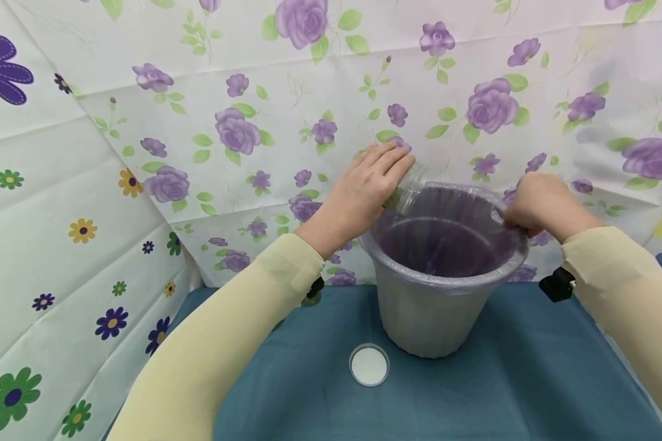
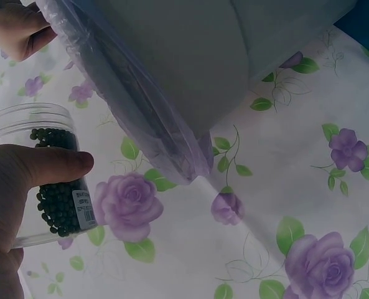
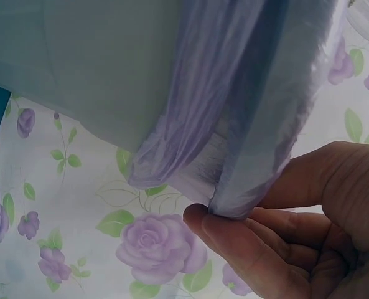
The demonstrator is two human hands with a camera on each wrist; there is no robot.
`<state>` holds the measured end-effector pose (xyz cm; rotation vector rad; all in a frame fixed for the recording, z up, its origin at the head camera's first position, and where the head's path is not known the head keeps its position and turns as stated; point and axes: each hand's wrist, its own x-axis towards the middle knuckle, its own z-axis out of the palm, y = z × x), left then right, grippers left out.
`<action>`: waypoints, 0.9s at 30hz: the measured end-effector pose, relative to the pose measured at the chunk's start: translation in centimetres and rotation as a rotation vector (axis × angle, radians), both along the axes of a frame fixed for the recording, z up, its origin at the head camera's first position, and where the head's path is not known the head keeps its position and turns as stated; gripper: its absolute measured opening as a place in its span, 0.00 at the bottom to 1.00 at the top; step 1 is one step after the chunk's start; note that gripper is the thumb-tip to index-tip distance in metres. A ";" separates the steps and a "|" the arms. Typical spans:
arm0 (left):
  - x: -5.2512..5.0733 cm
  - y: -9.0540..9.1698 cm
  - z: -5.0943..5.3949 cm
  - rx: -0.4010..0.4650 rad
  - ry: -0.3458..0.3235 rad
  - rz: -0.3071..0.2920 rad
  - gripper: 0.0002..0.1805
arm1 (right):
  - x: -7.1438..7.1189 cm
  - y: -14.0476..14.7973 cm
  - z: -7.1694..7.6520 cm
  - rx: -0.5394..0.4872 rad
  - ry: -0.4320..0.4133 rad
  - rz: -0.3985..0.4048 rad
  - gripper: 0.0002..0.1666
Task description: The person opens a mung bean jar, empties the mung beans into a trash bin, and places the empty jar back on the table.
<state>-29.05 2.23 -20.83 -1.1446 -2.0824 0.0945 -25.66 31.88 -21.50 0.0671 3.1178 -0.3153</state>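
My left hand (image 1: 366, 180) grips a clear jar (image 2: 53, 215) of small dark green beads or beans, thumb across its side. The jar is tilted at the left rim of a grey bucket (image 1: 430, 318), its mouth toward the bucket. The contents lie along one side of the jar beside a small white label. A thin purple plastic bag (image 1: 447, 245) lines the bucket and folds over its rim. With thumb and fingers my right hand (image 1: 543, 202) pinches the bag at the right rim. The bucket's bottom is partly hidden in shadow.
A round white lid (image 1: 369, 365) lies in front of the bucket on the blue tablecloth (image 1: 309, 392). White floral cloth (image 1: 287, 79) hangs behind and at the left. A small round thing (image 1: 311, 299) is partly hidden by my left forearm.
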 end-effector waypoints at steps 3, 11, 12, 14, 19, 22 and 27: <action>0.0 0.1 -0.1 -0.002 0.002 -0.003 0.33 | 0.0 0.1 0.0 -0.011 -0.003 -0.006 0.13; -0.2 0.2 -0.2 -0.001 0.000 -0.015 0.31 | 0.0 0.1 -0.2 -0.004 0.000 -0.003 0.12; -0.3 0.2 -0.2 0.003 0.001 -0.019 0.31 | -0.1 0.1 -0.2 -0.006 0.003 -0.001 0.12; -0.3 0.2 -0.2 0.008 0.001 -0.024 0.30 | -0.1 0.1 -0.2 -0.013 0.006 -0.003 0.12; -0.3 0.2 -0.1 0.004 0.000 -0.022 0.30 | -0.2 0.1 -0.1 -0.027 0.006 -0.006 0.13; -0.2 0.2 -0.1 -0.003 0.000 -0.018 0.30 | -0.1 0.1 -0.1 -0.025 0.002 -0.007 0.13; -0.3 0.4 -0.3 -0.004 0.001 -0.018 0.30 | -0.1 0.1 -0.1 -0.028 0.001 -0.011 0.13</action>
